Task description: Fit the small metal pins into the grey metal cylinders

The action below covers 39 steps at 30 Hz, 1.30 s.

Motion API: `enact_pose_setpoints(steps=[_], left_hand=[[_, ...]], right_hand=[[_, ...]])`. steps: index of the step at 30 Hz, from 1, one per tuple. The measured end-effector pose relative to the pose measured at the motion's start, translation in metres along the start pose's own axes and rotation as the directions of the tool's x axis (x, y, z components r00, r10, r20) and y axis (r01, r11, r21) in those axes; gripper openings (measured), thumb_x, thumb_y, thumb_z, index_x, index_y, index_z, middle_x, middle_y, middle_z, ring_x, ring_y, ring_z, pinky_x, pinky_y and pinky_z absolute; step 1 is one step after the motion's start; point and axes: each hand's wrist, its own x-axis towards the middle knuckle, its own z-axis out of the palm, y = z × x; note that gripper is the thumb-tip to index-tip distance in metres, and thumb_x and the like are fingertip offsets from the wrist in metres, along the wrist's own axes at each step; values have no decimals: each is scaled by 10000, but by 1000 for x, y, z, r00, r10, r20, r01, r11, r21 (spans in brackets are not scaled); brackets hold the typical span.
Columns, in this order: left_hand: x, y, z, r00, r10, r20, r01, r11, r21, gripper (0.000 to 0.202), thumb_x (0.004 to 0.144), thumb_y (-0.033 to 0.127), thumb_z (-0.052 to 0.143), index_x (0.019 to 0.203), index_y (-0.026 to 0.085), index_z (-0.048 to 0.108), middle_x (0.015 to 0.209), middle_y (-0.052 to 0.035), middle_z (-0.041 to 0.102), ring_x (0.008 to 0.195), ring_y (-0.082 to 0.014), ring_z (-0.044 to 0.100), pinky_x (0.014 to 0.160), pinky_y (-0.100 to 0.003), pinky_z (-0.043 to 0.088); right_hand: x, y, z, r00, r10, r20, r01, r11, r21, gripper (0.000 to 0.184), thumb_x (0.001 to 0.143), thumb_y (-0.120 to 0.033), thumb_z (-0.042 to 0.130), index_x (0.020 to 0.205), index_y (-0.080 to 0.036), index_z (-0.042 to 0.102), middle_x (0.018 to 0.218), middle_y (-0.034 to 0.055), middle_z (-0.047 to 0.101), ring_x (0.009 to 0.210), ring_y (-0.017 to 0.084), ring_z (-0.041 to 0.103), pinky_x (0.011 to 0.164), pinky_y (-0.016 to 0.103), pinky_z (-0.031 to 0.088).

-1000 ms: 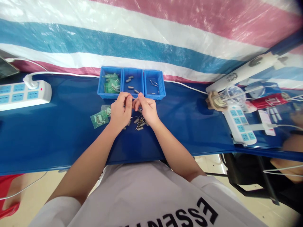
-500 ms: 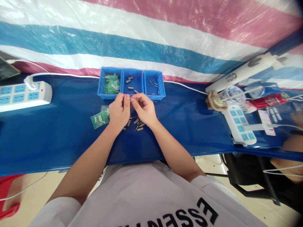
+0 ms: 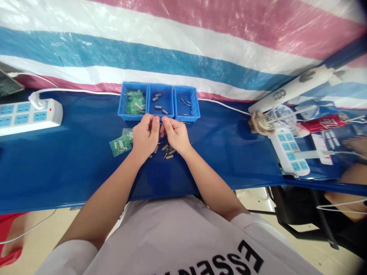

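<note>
My left hand (image 3: pixel 145 135) and my right hand (image 3: pixel 175 133) meet fingertip to fingertip just in front of the blue bins, pinching a small metal part with a thin pin between them; the part itself is mostly hidden by the fingers. Under my hands lies a loose heap of small grey metal cylinders and pins (image 3: pixel 168 149) on the blue table (image 3: pixel 71 160). The left blue bin (image 3: pixel 124 103) holds green bagged parts, the middle bin (image 3: pixel 169 100) grey cylinders, the right bin (image 3: pixel 195 102) thin pins.
Two small green bags of parts (image 3: pixel 120 143) lie left of my hands. A white power strip (image 3: pixel 30 114) sits far left, another power strip (image 3: pixel 289 152) and a lamp-like device (image 3: pixel 268 121) at the right. Another person's hand (image 3: pixel 354 144) shows at the right edge.
My hands first spread slightly apart along a thin pin, then closed back together, fingertips touching. They stay in front of the middle bin.
</note>
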Motion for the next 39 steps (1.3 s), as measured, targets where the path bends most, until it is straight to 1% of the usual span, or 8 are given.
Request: enact_pose_setpoints(steps=[4, 10, 14, 18, 24, 29, 34, 39], left_hand=[[0, 2, -1, 1000, 10, 13, -10, 1000, 4, 386, 1054, 473, 456, 793, 202, 543, 638, 30, 589, 585, -103, 559, 614, -232, 401], [1, -1, -1, 1000, -12, -7, 12, 1000, -6, 381, 1058, 482, 447, 830, 199, 564, 680, 22, 623, 615, -105, 585, 626, -229, 411], [1, -1, -1, 999, -14, -32, 14, 1000, -1, 369, 1058, 474, 452, 849, 199, 585, 691, 20, 630, 621, -107, 582, 632, -230, 419], [0, -1, 0, 999, -33, -11, 33, 999, -7, 368, 1058, 472, 450, 847, 201, 582, 682, 20, 636, 621, -113, 603, 629, -233, 424], [-1, -3, 1, 999, -30, 25, 30, 1000, 1, 387, 1058, 490, 439, 813, 209, 546, 654, 21, 614, 603, -119, 589, 628, -247, 418], [-1, -3, 1, 999, -26, 36, 26, 999, -26, 389, 1058, 486, 441, 799, 210, 534, 642, 20, 601, 591, -120, 574, 622, -251, 415], [-1, -2, 0, 999, -25, 32, 26, 1000, -14, 386, 1057, 479, 448, 798, 208, 540, 647, 22, 603, 596, -117, 576, 628, -248, 411], [-1, -1, 0, 1000, -13, 15, 13, 1000, -1, 380, 1058, 483, 445, 825, 206, 559, 676, 20, 623, 618, -114, 588, 620, -237, 408]], right_hand=[[1, 1, 1, 1000, 6, -20, -6, 1000, 11, 583, 989, -648, 475, 640, -198, 600, 613, -9, 622, 603, 102, 570, 681, 269, 497], [3, 3, 4, 998, -7, -56, 14, 992, 127, 445, 884, -641, 658, 816, -206, 594, 711, -15, 636, 659, 112, 597, 643, 271, 499], [2, 5, 5, 999, -36, -29, 40, 988, 147, 401, 887, -606, 676, 908, -213, 600, 781, -4, 656, 696, 119, 623, 676, 281, 515], [0, 3, 3, 1000, -18, -26, 21, 991, 133, 393, 922, -584, 643, 833, -207, 575, 731, -11, 647, 672, 113, 615, 668, 272, 504], [0, -1, -1, 999, -11, -51, 10, 1000, -14, 524, 971, -609, 552, 646, -199, 580, 583, -19, 617, 575, 102, 565, 647, 268, 473], [-1, -1, -1, 999, 17, -51, -18, 999, -39, 612, 964, -657, 519, 567, -197, 595, 552, -14, 613, 564, 108, 584, 653, 272, 480], [0, -1, -1, 998, 7, -63, -8, 1000, -19, 581, 955, -641, 549, 606, -183, 631, 602, -11, 626, 586, 98, 560, 654, 260, 478], [1, 1, 3, 998, 13, -68, -6, 995, 100, 490, 894, -653, 632, 729, -192, 617, 675, -11, 641, 643, 109, 587, 653, 262, 496]])
